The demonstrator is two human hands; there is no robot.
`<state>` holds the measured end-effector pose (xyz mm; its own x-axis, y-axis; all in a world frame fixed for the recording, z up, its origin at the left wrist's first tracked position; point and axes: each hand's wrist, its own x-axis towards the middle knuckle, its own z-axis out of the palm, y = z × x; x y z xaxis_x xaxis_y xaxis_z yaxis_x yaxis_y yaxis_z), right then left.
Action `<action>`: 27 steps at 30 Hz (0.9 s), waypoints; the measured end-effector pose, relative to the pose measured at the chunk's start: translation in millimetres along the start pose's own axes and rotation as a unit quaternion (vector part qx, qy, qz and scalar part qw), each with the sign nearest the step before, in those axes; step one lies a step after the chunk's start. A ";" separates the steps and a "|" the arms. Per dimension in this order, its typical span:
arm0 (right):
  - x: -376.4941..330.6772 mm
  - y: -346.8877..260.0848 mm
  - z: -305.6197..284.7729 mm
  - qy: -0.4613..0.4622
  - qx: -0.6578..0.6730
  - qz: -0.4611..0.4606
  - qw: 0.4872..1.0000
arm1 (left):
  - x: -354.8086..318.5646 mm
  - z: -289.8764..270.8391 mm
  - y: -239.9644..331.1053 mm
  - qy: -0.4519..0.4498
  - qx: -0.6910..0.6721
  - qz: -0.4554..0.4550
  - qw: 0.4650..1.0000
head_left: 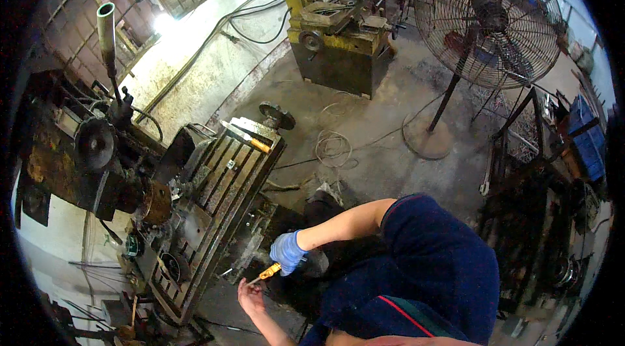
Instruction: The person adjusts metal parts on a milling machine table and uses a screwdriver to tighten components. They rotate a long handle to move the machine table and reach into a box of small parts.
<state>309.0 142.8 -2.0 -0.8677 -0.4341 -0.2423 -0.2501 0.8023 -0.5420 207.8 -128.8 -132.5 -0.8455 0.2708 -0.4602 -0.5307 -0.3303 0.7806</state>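
Note:
My right hand (287, 254), in a blue-grey glove, is closed round the yellow handle of a slim hand tool (269, 272). From its handle a thin metal end points toward my left hand (250, 295). That hand is bare, its fingers pinched at the metal end; the exact kind of tool is too small to make out. Both hands are just off the near side of a milling machine's slotted metal table (224, 173). On the far end of the table lies a long pale tool with an orange handle (260, 145).
The machine's dark head (97, 151) and spindle (156, 201) overhang the table's left side. A handwheel (278, 115) juts from its far end. Loose cable (333, 149) coils on the floor. Beyond are a yellow machine (338, 40) and a large standing fan (488, 20); a blue bin (586, 134) is at right.

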 end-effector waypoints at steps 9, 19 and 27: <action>-1.5 2.7 3.2 0.034 -0.009 0.040 0.999 | 7.0 -7.6 2.8 0.011 -0.015 -0.003 1.000; 4.8 -49.6 2.1 -0.088 0.030 -0.036 0.995 | -106.8 -0.5 43.9 0.131 -0.029 0.169 0.977; 31.8 -42.4 12.9 -0.079 0.171 -0.184 0.965 | -383.1 -25.8 121.4 0.378 0.497 0.258 0.737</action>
<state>297.6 89.7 2.9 -0.6642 -0.7423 -0.0885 -0.3484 0.4121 -0.8419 465.8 -296.0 127.6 -0.9108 -0.3641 0.1946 -0.1392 0.7148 0.6853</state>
